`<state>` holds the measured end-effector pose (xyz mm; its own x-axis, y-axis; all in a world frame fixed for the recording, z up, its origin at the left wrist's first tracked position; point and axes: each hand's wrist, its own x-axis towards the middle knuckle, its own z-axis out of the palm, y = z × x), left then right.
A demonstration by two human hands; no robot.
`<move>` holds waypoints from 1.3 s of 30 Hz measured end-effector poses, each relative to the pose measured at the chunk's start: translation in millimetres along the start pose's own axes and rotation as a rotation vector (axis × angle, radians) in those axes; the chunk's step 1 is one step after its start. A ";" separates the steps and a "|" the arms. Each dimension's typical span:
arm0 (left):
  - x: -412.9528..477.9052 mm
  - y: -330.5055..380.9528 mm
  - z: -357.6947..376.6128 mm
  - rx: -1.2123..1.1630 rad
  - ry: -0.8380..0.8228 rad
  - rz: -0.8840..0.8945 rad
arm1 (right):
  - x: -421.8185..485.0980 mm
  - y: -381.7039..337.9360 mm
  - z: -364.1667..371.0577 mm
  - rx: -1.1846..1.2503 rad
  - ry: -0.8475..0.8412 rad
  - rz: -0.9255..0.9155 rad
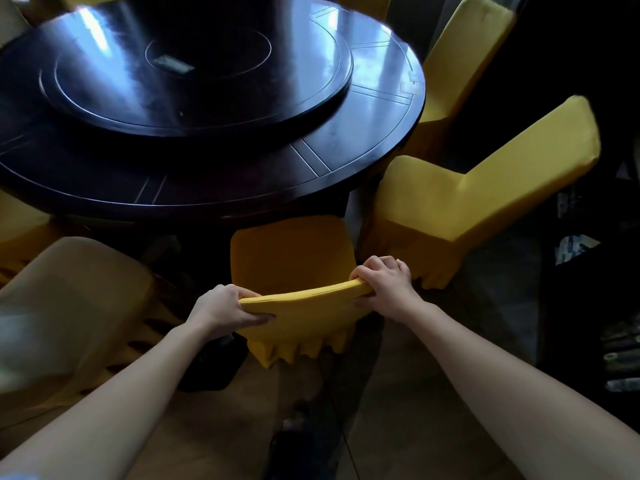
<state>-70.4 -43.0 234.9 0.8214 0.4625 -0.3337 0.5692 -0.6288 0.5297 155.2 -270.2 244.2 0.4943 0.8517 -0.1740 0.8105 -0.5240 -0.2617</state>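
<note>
the yellow chair [294,261] stands at the near edge of the round table [346,161], its seat partly under. my left hand [221,311] and right hand [384,285] grip the backrest top; i judge an even, straight push keeps it centred.

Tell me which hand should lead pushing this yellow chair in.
Left, probably: the left hand grips the chair back at the corner farther from the table; the right hand grips the nearer corner.
</note>
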 end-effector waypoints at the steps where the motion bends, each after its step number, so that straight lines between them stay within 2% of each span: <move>1: 4.5 0.8 -2.0 -0.002 -0.001 0.001 | 4.8 1.2 -2.1 -0.004 -0.007 0.000; 14: 44.9 6.7 -19.5 -0.002 0.003 0.000 | 51.2 11.4 -19.4 -0.036 -0.101 0.038; 26: 51.7 6.9 -20.1 0.015 -0.018 -0.021 | 51.1 1.7 -19.7 -0.028 -0.096 0.166; 33: 56.1 11.5 -24.4 0.058 -0.091 -0.052 | 33.0 -8.3 -6.8 0.079 0.021 0.256; 35: 65.2 21.9 -29.6 0.152 -0.127 0.009 | 18.2 -7.7 -6.9 0.140 0.082 0.321; 37: 66.9 22.4 -32.2 0.180 -0.148 -0.014 | 22.3 -10.0 -7.1 0.136 0.063 0.277; 39: 75.8 47.4 -28.2 0.234 -0.123 0.000 | 19.1 6.5 -20.4 0.153 0.113 0.275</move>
<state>17.8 -20.2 256.7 0.8111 0.3921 -0.4340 0.5504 -0.7627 0.3397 176.4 -257.1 258.5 0.7264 0.6698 -0.1540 0.5899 -0.7226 -0.3603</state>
